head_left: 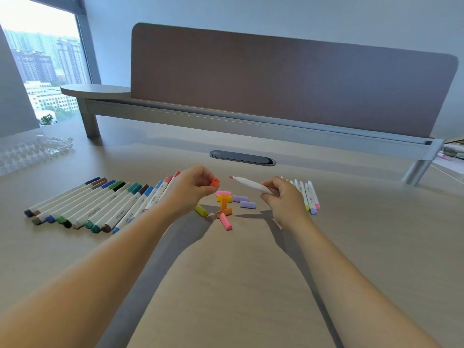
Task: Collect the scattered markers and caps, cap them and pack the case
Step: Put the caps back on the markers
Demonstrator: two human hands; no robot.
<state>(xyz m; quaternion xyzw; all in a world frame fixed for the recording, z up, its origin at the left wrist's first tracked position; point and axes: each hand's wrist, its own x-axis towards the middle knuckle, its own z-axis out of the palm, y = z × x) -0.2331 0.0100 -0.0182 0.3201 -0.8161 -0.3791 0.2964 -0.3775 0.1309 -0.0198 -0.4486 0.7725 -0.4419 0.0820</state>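
Note:
My left hand point(192, 188) pinches a coral-orange cap point(215, 182), its open end facing right. My right hand point(281, 197) holds a white uncapped marker point(247, 184) with its reddish tip pointing left at the cap, a short gap between them. Below and between the hands lie several loose caps point(226, 204) in pink, yellow, orange and lilac. A row of capped markers point(100, 204) lies fanned out on the left. Several uncapped white markers point(310, 195) lie just right of my right hand. The clear marker case point(32, 150) sits at the far left.
The beige desk point(238, 272) stretches toward me. A dark cable grommet point(242, 158) is set in the desk behind the hands. A raised shelf point(251, 124) on metal legs with a brown divider panel point(288, 79) runs along the back.

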